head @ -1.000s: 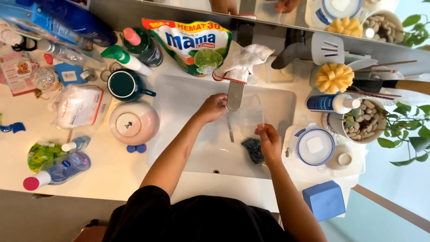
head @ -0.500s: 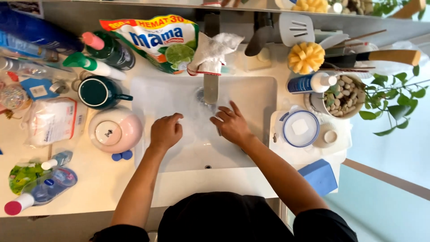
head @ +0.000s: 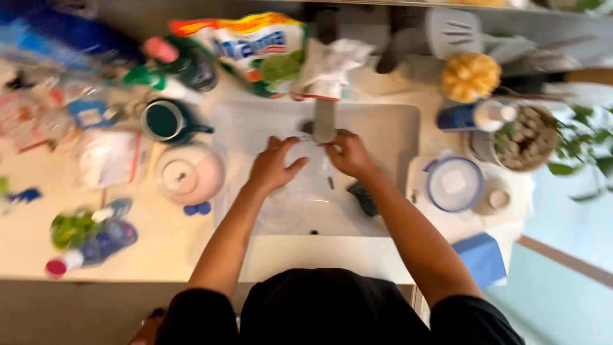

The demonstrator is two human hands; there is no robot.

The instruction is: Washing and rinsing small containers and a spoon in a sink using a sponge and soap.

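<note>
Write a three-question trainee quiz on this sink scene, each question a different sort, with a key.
1. True or false: both hands are over the white sink.
2. Which lies in the sink beside the right hand? A) dark scrubber B) yellow brush C) blue box
3. Fill in: the left hand is just below the ___.

Key: 1 true; 2 A; 3 faucet. The frame is blurred, so what the fingers hold is unclear.
</note>
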